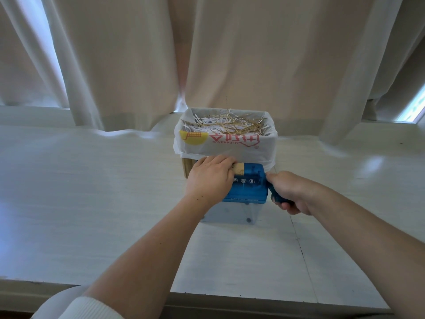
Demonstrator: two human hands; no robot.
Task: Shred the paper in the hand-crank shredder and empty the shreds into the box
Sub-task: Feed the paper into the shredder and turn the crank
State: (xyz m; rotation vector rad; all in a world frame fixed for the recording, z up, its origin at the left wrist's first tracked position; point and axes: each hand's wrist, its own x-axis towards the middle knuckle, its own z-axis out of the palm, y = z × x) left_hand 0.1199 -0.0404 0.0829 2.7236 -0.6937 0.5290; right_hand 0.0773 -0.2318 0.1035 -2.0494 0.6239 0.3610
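A small hand-crank shredder (pixel 249 185) with a blue top and a clear bin stands on the white table, just in front of the box. My left hand (pixel 210 178) lies over the left part of its lid, fingers on a tan piece of paper (pixel 239 170) that sits in the slot. My right hand (pixel 291 192) grips the blue crank handle (pixel 276 196) at the shredder's right side. Behind it, the box (pixel 224 143) is lined with a white plastic bag and holds several white and tan paper shreds (pixel 230 125).
The white table (pixel 92 192) stretches wide to both sides and toward me, its front edge near the bottom. Beige curtains (pixel 230 54) hang right behind the box, over a window ledge.
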